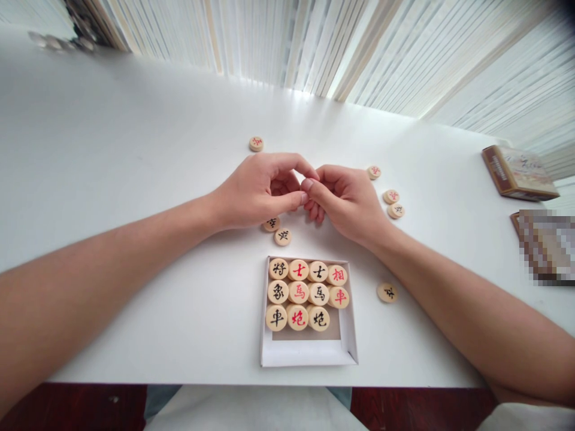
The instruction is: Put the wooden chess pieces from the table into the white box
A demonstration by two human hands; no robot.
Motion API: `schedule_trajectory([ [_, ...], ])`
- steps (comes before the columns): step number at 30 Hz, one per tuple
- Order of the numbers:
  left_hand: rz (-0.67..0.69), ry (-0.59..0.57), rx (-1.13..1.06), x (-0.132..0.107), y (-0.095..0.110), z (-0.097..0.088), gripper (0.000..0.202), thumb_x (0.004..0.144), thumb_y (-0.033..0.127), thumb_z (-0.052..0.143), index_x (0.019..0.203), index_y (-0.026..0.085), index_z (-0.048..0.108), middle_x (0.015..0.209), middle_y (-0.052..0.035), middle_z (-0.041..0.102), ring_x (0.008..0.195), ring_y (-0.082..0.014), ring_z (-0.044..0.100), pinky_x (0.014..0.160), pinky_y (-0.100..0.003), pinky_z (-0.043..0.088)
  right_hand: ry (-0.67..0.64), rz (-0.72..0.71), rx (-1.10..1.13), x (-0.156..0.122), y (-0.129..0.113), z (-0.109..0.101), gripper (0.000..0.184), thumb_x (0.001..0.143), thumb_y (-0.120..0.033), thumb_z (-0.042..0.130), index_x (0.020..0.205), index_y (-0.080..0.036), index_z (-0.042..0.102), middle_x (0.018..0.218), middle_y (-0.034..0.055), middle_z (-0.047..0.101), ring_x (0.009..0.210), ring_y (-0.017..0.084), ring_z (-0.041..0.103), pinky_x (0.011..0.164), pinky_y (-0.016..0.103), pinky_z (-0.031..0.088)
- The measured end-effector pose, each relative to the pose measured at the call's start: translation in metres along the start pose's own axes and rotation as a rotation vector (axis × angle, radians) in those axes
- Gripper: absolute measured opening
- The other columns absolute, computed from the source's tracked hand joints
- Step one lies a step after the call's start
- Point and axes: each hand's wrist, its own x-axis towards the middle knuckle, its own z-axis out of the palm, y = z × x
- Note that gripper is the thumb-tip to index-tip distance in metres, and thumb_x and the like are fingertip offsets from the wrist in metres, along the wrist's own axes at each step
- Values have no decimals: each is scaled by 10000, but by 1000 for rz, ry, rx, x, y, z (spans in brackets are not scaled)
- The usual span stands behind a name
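Note:
My left hand (251, 188) and my right hand (350, 197) meet at their fingertips above the middle of the white table. Both are closed, with curled fingers and thumbs touching near the centre; whatever they hold, if anything, is hidden. Just below my left hand lie a partly covered Chinese chess piece (271, 224) and a black-marked piece (283, 237). Nearer to me stands a shallow white box (309, 361), with stacked red- and black-marked pieces (297, 292) in rows. Its front strip and front right corner hold no pieces.
A red-marked piece (256, 143) lies beyond my left wrist. Beside my right hand are two red-marked pieces (374, 172) and a black-marked piece (396, 211). Another black-marked piece (387, 292) sits right of the box. A brown carton (521, 173) rests far right, near the curtain (278, 42).

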Motion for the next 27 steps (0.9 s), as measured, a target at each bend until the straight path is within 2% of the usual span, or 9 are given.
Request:
schedule_trajectory([
  [7, -2, -7, -12, 0, -1, 0, 137, 863, 161, 714, 998, 183, 709, 816, 1, 795, 746, -164, 792, 636, -260, 628, -7, 0, 4, 0, 1, -1, 280, 952, -370, 784, 749, -228, 655, 625, -23, 705, 484, 133, 654, 440, 247, 503],
  [14, -5, -5, -5, 0, -1, 0, 118, 866, 168, 722, 982, 185, 712, 825, -1, 796, 755, -166, 797, 629, -255, 626, -6, 2, 5, 1, 2, 0, 284, 957, -385, 772, 749, -230, 655, 624, -20, 709, 482, 135, 650, 435, 251, 513],
  [20, -3, 1, 8, -1, -3, 0, 180, 860, 145, 697, 1035, 188, 714, 805, -3, 790, 757, -176, 796, 641, -273, 633, -6, 0, -4, 1, 1, 0, 294, 949, -392, 787, 743, -228, 656, 621, -18, 709, 478, 136, 653, 433, 253, 514],
  [27, 0, -4, -20, 0, -2, 0, 160, 852, 149, 697, 1007, 184, 709, 812, 0, 795, 766, -169, 799, 646, -262, 633, -22, -3, 12, 0, 2, -1, 272, 980, -354, 741, 755, -230, 651, 627, -15, 717, 476, 139, 654, 435, 257, 518],
])
